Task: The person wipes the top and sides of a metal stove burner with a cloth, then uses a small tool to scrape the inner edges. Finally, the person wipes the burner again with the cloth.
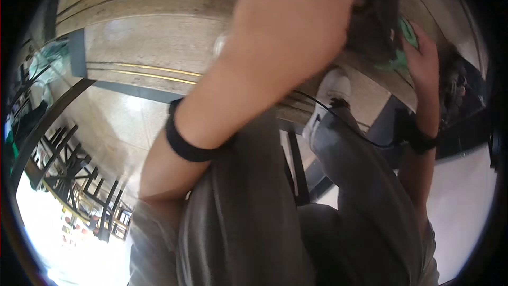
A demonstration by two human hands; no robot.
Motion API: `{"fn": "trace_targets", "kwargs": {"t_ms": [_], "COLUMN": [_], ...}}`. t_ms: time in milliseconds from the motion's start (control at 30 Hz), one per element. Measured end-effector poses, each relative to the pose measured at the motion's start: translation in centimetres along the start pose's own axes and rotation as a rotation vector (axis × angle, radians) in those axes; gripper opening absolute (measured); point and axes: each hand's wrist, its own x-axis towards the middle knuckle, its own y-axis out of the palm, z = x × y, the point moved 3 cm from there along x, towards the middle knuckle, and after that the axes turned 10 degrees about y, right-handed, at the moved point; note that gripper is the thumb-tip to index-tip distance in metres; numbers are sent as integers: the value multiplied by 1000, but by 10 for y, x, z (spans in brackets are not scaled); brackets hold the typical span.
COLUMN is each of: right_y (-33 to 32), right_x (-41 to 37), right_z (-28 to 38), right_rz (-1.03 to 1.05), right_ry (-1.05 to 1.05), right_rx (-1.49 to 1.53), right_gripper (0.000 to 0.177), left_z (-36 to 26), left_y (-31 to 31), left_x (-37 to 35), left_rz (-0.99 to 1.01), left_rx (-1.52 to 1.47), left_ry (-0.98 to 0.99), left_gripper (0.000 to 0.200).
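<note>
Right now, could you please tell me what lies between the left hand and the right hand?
In the head view, a dark object too dim to identify lies between the left hand and the right hand, which holds a green cloth.

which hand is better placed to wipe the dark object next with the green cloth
Probably the right hand: it has the green cloth in its grip, beside the dark object. The left hand is on the object's other side, fingers mostly hidden, no cloth visible there.
</note>
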Motion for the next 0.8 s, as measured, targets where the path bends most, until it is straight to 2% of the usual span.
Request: {"fn": "trace_targets", "kwargs": {"t_ms": [33, 100, 167, 233, 300, 333, 367, 433, 500, 600, 667, 700, 767, 800], "right_y": [1, -1, -1, 3, 4, 6, 6, -1, -5, -4, -4, -1, 1, 2], "right_x": [3, -1, -8, 0, 5, 7, 7, -2, -12, -13, -15, -16, -14, -14], "right_z": [-1, 4, 20, 8, -3, -4, -4, 19, 43, 43, 42, 42, 39, 36], "right_rz": [25, 45, -49, -31, -18, 11, 43, 81, 65, 26, 39, 49, 75, 98], "right_ry": [13, 46, -64, -69, -83, -108, -132, -105, -108, -66, -80, -96, -64, -36], "right_rx": [27, 20, -35, -1, 31, 58, 86, 108, 60, 63, 101, 141, 168, 178], "right_gripper": [40, 41, 39, 36, 33, 32, 31, 30, 15, 13, 13, 14, 14, 15], "left_z": [0, -2, -6, -6, -9, -24, -26, -23, -20, -19, -16, -18, -31, -27], "left_y": [-1, -6, -10, -15, -13, -7, -7, -12, -7, -10, -12, -9, -5, -3], "left_x": [3, 5, 7, 11, 16, 11, 11, 11, 5, 9, 12, 10, 7, 6], "left_rz": [53, 36, 20, -10, 136, -40, -55, 23, 39, 17, 141, 154, -45, -36], "left_rx": [29, -72, -49, -153, -121, 62, 44, -8, 92, 62, -88, -79, 115, 122], "left_ry": [-58, -52, 56, 33, -65, 99, 94, -24, -14, 30, -135, -135, 101, 105], "left_gripper": [7, 10, 12, 14, 13, 15, 15, 14, 15, 15, 14, 14, 13, 13]}}
